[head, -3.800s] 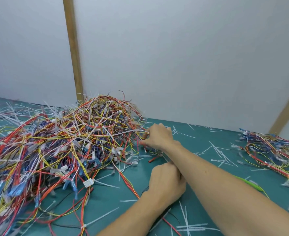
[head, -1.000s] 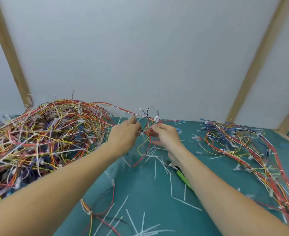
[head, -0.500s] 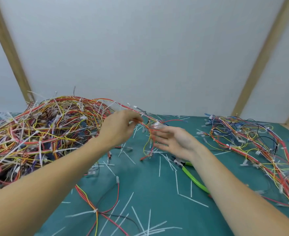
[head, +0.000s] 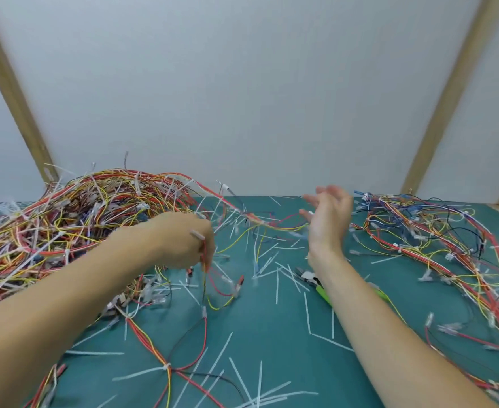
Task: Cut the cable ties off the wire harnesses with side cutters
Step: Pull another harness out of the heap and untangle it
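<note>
White wall panels with slanted wooden battens (head: 15,92) rise behind the green counter (head: 271,343) where I work. My left hand (head: 183,240) is curled, pinching a wire harness (head: 207,278) of red and yellow strands at its upper end; the strands hang from my fingers and trail down onto the counter, where a white cable tie (head: 165,367) binds a red and yellow bundle lying nearer to me. My right hand (head: 327,219) is raised above the counter with the fingers spread and relaxed, palm turned toward the left, holding nothing; it is a little blurred. A thin line of red and yellow wires (head: 260,222) stretches from the big pile toward that palm, though I cannot tell whether it touches. The large tangled pile of harnesses (head: 65,225) sits to my left, bristling with white tie tails. A looser pile of harnesses (head: 436,245) spreads along the right side. The side cutters (head: 316,282), with green handles, lie on the counter partly under my right forearm. Cut white tie pieces (head: 277,285) are scattered across the green surface between my arms.
</note>
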Available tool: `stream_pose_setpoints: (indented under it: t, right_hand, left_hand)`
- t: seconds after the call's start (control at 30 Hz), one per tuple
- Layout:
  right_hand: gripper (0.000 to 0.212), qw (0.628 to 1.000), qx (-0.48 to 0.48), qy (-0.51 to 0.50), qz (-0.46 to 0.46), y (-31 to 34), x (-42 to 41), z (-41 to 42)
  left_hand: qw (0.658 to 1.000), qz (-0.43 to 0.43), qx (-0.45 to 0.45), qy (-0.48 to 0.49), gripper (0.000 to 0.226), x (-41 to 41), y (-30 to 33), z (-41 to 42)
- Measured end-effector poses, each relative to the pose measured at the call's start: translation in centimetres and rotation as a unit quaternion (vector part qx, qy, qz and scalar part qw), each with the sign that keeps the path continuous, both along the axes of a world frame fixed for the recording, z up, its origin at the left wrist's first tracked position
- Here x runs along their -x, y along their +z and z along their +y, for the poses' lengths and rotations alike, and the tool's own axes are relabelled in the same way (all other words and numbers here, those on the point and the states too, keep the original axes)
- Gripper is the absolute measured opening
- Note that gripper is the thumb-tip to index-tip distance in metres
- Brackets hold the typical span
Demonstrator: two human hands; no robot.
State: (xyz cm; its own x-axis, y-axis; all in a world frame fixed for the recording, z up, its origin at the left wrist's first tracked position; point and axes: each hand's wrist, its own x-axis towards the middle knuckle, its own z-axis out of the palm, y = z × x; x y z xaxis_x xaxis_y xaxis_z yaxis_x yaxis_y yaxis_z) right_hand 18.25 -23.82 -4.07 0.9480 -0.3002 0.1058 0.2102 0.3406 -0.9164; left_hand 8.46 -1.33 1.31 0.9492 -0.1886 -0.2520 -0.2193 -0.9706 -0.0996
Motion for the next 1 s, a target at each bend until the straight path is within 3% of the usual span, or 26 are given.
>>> stream_pose_setpoints:
  t: [0.07,0.13,0.17,0.23,0.27,0.3,0.37,0.43,0.5,0.53,0.6,0.63,0.67,0.73,0.77,0.87,0.97,1.0]
  right_hand:
    - [0.037,0.990,0.091,-0.019,-0.104,0.7,0.1,0.7]
    - [0.041,0.952,0.275,0.075,-0.116,1.2,-0.1,2.1]
    - [0.047,0.911,0.376,0.150,-0.074,1.2,-0.2,3.0]
    - [0.060,0.776,0.573,0.264,0.003,0.5,0.0,5.0]
    - [0.053,0.716,0.636,0.286,0.019,0.1,0.1,5.8]
    - [0.044,0.690,0.664,0.287,0.024,-0.4,0.0,6.5]
    - [0.033,0.700,0.661,0.266,0.033,-0.7,-0.1,7.1]
    - [0.026,0.709,0.670,0.217,0.020,-0.3,-0.1,7.0]
    - [0.025,0.730,0.669,0.141,-0.018,0.8,-0.2,6.2]
    - [0.026,0.760,0.642,0.094,-0.040,1.6,-0.2,5.7]
    - [0.028,0.854,0.508,0.011,-0.114,3.2,0.1,5.0]
    - [0.026,0.883,0.440,-0.022,-0.164,3.9,0.4,5.0]
    - [0.024,0.883,0.421,-0.020,-0.210,4.7,0.7,5.2]
    - [0.021,0.820,0.507,0.046,-0.261,5.8,1.7,5.9]
    - [0.020,0.809,0.525,0.069,-0.254,6.0,1.9,6.1]
    - [0.015,0.917,0.352,-0.008,-0.189,7.3,1.1,5.7]
    - [0.014,0.906,0.378,0.019,-0.189,6.9,1.0,5.1]
    - [0.013,0.919,0.344,-0.006,-0.191,6.7,0.8,4.8]
  left_hand:
    - [0.996,0.080,-0.010,0.042,0.043,-0.3,-0.4,1.1]
    - [0.981,0.167,-0.041,0.086,0.027,-1.2,-2.0,0.8]
    - [0.974,0.193,-0.057,0.101,0.025,-1.4,-3.0,0.3]
    - [0.983,0.161,-0.062,0.067,0.032,-1.0,-4.0,-0.6]
    - [0.996,0.081,-0.045,0.009,0.040,-0.1,-3.5,-0.9]
    - [0.998,-0.012,-0.028,-0.048,0.053,1.1,-2.5,-1.0]
    - [0.978,-0.184,0.021,-0.099,0.065,3.4,-0.4,-0.5]
    - [0.929,-0.353,0.062,-0.095,0.061,4.4,1.1,0.3]
    - [0.891,-0.448,0.057,-0.041,0.044,4.6,1.9,1.4]
    - [0.883,-0.468,0.039,-0.010,0.035,4.3,2.1,2.1]
    - [0.904,-0.427,-0.001,0.015,0.034,3.8,2.1,3.0]
    - [0.927,-0.375,-0.022,0.003,0.038,3.5,1.7,3.1]
    - [0.947,-0.319,-0.045,-0.009,0.042,3.2,1.0,3.0]
    - [0.970,-0.221,-0.101,-0.015,0.042,2.5,-0.4,2.5]
    - [0.974,-0.187,-0.131,-0.012,0.041,2.1,-1.0,2.5]
    - [0.973,-0.128,-0.186,0.040,0.037,1.8,-1.9,3.4]
    - [0.981,-0.108,-0.124,0.098,0.034,1.7,-2.2,4.5]
    - [0.982,-0.121,-0.095,0.112,0.031,1.6,-2.3,4.9]
